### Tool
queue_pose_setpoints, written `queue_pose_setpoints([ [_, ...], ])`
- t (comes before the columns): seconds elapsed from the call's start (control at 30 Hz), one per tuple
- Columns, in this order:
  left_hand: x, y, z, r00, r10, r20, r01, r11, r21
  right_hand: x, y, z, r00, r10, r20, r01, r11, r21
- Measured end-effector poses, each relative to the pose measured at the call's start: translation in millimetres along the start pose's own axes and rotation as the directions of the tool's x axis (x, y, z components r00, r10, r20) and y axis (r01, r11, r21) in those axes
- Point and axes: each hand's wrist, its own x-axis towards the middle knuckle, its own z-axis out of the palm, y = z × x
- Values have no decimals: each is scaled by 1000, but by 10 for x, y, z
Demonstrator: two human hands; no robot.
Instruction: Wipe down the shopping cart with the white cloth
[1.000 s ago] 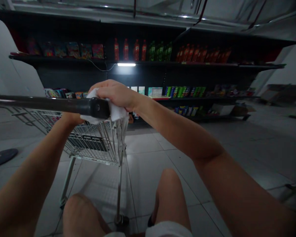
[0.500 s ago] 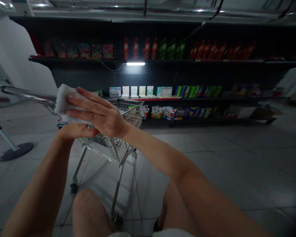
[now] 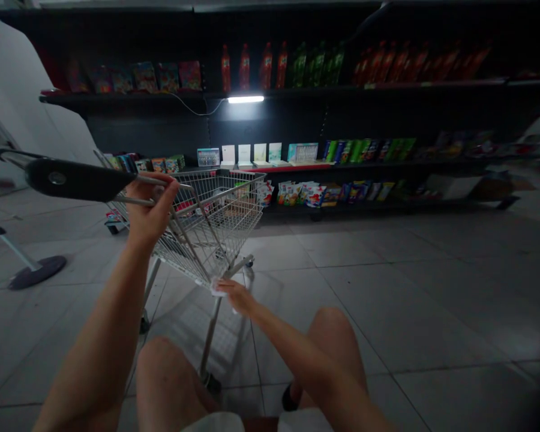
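Note:
A metal shopping cart stands in front of me, its dark handle grip at the left. My left hand is closed around the cart's metal frame at the right end of that grip. Low on the near side, my right hand holds a folded white cloth against the bottom corner of the basket, just above the leg. Most of the cloth is hidden by my fingers, which are small and slightly blurred.
A long dark shelf unit with bottles, boxes and snack bags runs behind the cart. At the left is a stand's round base. My bare knees are close to the cart's near leg and wheel.
My right hand has moved with the white cloth from the handle down to the basket's bottom corner. My left hand now grips the frame beside the handle. The view has tilted down.

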Motion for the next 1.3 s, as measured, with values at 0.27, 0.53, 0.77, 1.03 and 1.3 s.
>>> queue_pose_setpoints([
  [0.27,34,19,49,977,-8,-215,-52,960,-274,1405,-1258,-787,776,-304,-552,301,948,-98],
  [0.53,68,11,224,944,75,-322,-185,927,-325,1146,-862,-10,779,-338,-528,314,939,-138],
  [0.77,62,-43,208,941,34,-336,-157,925,-346,-261,342,950,892,247,-378,-200,967,159],
  [1.03,81,2,247,939,67,-338,-199,907,-372,860,-350,-139,717,100,-689,5,989,149],
  [1.3,86,8,288,930,103,-352,-230,911,-343,1400,-535,-222,780,-133,-612,107,991,-79],
])
